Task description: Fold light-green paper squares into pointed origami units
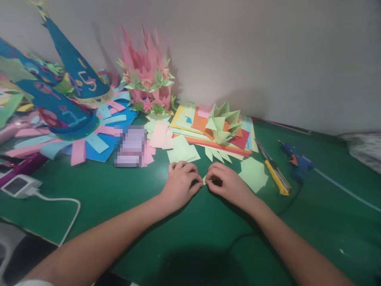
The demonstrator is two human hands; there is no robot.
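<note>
Both forearms reach in from the lower corners over the green tabletop point(133, 238) and angle inward, so the hands nearly meet at the middle. The left hand point(181, 182) is palm down, knuckles raised and fingers curled, its thumb and index tips pinching a small light-green paper piece point(204, 180). The right hand point(229, 183) mirrors it, wrist low, thumb and forefinger bent into a ring and closed on the piece's other side. Fingers hide most of the piece, so its folds cannot be made out.

Just beyond the right wrist lies a pile of light-green paper squares point(254, 174), with a yellow utility knife point(276, 176) and a blue glue gun point(299, 159) farther right. Pointed green slips point(218, 155) lie past the fingertips; behind them, a pale-green folded-paper ornament point(223, 125) rests on stacked coloured sheets point(180, 117).
</note>
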